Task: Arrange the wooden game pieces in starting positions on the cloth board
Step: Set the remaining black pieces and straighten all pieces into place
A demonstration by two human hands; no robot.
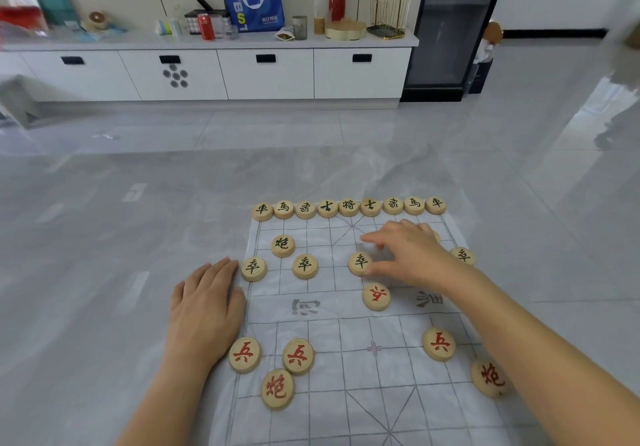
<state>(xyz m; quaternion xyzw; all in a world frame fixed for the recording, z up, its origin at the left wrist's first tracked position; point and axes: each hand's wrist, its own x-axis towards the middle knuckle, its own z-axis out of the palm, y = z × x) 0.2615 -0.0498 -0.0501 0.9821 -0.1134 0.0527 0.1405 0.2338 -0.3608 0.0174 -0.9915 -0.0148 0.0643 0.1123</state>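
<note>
A white cloth board point(346, 335) lies on the floor. A row of black-lettered wooden pieces point(349, 206) lines its far edge. A black cannon point(283, 245) and black soldiers point(304, 265) stand below that row. My right hand point(412, 255) hovers over the far right half with its fingers spread; its thumb tip touches a black soldier point(359, 262), and it hides most of another piece. One red soldier point(376, 296) sits in the river band. Red soldiers point(298, 356) and red cannons point(277, 388) are near me. My left hand point(207, 303) rests flat at the cloth's left edge.
Grey glossy floor tiles point(138, 238) surround the cloth. A white cabinet point(221, 75) runs along the far wall, with a blue bag point(254, 2), a red can point(206, 26) and other items on top. A dark glass cabinet point(450, 30) stands at the right.
</note>
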